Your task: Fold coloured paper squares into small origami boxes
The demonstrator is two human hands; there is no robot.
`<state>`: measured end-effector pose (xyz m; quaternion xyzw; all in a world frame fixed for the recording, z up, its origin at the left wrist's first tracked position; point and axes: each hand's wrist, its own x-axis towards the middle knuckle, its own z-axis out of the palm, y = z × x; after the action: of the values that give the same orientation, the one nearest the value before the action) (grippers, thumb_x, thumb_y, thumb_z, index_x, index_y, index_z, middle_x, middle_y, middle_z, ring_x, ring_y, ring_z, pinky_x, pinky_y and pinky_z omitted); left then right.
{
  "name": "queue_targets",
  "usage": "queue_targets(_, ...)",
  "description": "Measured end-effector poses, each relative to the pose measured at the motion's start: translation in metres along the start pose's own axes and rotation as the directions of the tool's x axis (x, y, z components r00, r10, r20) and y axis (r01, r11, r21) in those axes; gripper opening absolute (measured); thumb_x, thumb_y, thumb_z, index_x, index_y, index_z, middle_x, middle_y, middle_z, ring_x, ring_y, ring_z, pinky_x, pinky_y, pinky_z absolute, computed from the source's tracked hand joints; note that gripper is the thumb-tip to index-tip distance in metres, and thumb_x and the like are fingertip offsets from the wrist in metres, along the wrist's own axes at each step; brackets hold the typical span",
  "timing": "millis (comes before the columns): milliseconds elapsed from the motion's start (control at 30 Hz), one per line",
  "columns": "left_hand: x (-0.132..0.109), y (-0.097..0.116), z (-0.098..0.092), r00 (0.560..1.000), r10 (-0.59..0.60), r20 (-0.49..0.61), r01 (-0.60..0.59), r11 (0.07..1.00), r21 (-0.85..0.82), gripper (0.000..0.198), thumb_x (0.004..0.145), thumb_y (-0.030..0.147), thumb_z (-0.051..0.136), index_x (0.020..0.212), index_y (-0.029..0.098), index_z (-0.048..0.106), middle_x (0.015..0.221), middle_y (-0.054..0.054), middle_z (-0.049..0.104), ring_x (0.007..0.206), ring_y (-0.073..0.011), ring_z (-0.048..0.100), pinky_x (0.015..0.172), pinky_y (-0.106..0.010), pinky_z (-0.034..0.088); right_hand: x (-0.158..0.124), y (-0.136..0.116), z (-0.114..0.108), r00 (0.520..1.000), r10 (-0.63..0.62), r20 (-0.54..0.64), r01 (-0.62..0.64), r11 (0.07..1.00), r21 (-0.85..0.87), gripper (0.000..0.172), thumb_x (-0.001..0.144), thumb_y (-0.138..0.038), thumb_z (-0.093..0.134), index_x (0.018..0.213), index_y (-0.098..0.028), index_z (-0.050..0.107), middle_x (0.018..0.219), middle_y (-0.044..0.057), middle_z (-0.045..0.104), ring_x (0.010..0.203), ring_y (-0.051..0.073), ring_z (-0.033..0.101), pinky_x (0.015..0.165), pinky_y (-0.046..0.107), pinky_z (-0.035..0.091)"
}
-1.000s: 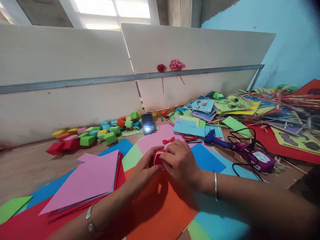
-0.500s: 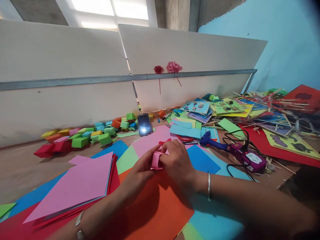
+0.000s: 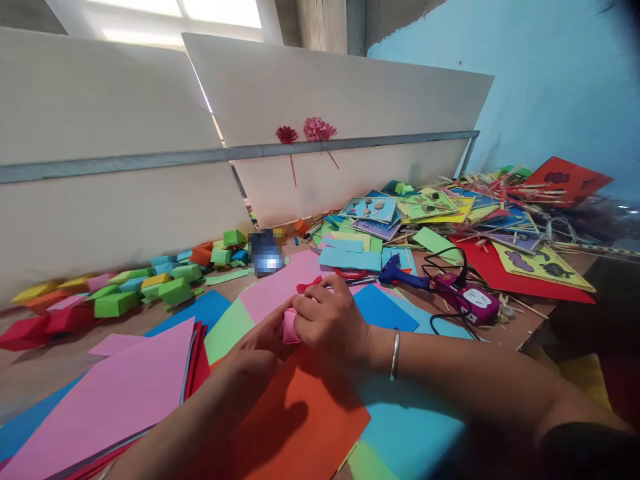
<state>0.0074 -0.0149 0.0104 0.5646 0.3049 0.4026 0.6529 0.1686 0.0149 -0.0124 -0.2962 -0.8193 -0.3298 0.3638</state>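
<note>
Between my two hands is a small folded piece of pink paper [image 3: 291,327], box-like in shape. My left hand [image 3: 265,340] grips it from the left side, its fingers partly hidden behind the paper. On the right, my right hand [image 3: 333,320] has its fingers bent over the paper's edge and covers much of it. A bit of red paper [image 3: 309,285] shows just beyond my fingers. Both hands are above an orange sheet [image 3: 305,420]. Past my right hand lie red-handled scissors [image 3: 350,273] and a blue glue gun [image 3: 400,273].
Folded paper cubes [image 3: 117,303] line the board at the left. A pink paper stack [image 3: 120,393] lies at front left. Picture cards [image 3: 370,209] and sticks pile up at back right. A purple power box [image 3: 465,300] trails black cable. Paper flowers [image 3: 320,129] hang on the rail.
The view has swung right, so everything sits further left. My right hand's fingers have spread further over the pink paper, and less of it shows than before.
</note>
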Motion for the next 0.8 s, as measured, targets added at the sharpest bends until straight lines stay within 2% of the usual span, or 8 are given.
queue_targets(133, -0.003, 0.004, 0.0, 0.993, -0.113, 0.045, 0.118, 0.985, -0.127, 0.07, 0.05, 0.013, 0.051, 0.114, 0.031, 0.072, 0.113, 0.0, 0.07, 0.125, -0.0327, 0.051, 0.106, -0.048, 0.042, 0.004, 0.002, -0.006, 0.996, -0.049, -0.069, 0.048, 0.999, -0.022, 0.032, 0.087, -0.002, 0.05, 0.062, -0.018, 0.062, 0.076, 0.001, 0.069, 0.075, 0.016, 0.055, 0.082, 0.041, 0.033)
queue_targets(267, -0.005, 0.007, 0.003, 0.994, -0.097, 0.056, 0.104, 0.986, -0.127, 0.071, 0.052, 0.014, 0.053, 0.12, 0.028, 0.069, 0.111, 0.0, 0.07, 0.126, -0.033, 0.049, 0.108, -0.047, 0.039, 0.006, 0.002, -0.013, 0.994, -0.06, -0.086, 0.058, 0.998, -0.024, 0.034, 0.09, -0.002, 0.046, 0.066, -0.018, 0.063, 0.083, 0.002, 0.072, 0.08, 0.017, 0.059, 0.086, 0.042, 0.037)
queue_targets(367, -0.006, 0.008, 0.004, 0.994, -0.085, 0.062, 0.092, 0.989, -0.118, 0.068, 0.053, 0.014, 0.055, 0.118, 0.028, 0.069, 0.114, 0.0, 0.07, 0.127, -0.0337, 0.048, 0.107, -0.046, 0.04, 0.005, 0.002, -0.016, 0.992, -0.089, -0.091, 0.088, 0.996, -0.017, 0.03, 0.091, -0.003, 0.047, 0.071, -0.017, 0.065, 0.099, 0.006, 0.073, 0.092, 0.019, 0.061, 0.089, 0.044, 0.038)
queue_targets(567, -0.007, 0.004, 0.002, 0.992, -0.092, 0.085, 0.108, 0.972, -0.21, 0.068, 0.055, 0.015, 0.055, 0.121, 0.03, 0.066, 0.121, -0.001, 0.067, 0.125, -0.0329, 0.052, 0.106, -0.046, 0.04, 0.003, 0.0, -0.015, 0.986, -0.122, -0.112, 0.124, 0.992, 0.017, 0.024, 0.09, -0.005, 0.049, 0.077, -0.015, 0.065, 0.112, 0.011, 0.068, 0.113, 0.025, 0.056, 0.092, 0.046, 0.037)
queue_targets(700, -0.005, -0.001, -0.002, 0.994, -0.075, 0.08, 0.091, 0.971, -0.221, 0.066, 0.055, 0.017, 0.055, 0.12, 0.026, 0.066, 0.115, -0.004, 0.068, 0.122, -0.031, 0.052, 0.106, -0.044, 0.04, 0.005, -0.001, -0.014, 0.987, -0.063, -0.15, 0.067, 0.998, 0.02, 0.026, 0.092, -0.004, 0.044, 0.084, -0.015, 0.067, 0.106, 0.008, 0.068, 0.109, 0.021, 0.054, 0.092, 0.044, 0.035)
queue_targets(800, -0.003, -0.002, -0.003, 0.993, -0.091, 0.079, 0.109, 0.957, -0.269, 0.061, 0.054, 0.015, 0.057, 0.114, 0.025, 0.068, 0.101, -0.003, 0.068, 0.111, -0.0261, 0.057, 0.1, -0.037, 0.043, 0.007, 0.001, -0.014, 0.984, -0.075, -0.164, 0.078, 0.997, 0.013, 0.031, 0.091, -0.001, 0.044, 0.074, -0.017, 0.064, 0.093, 0.004, 0.068, 0.099, 0.019, 0.054, 0.085, 0.04, 0.034)
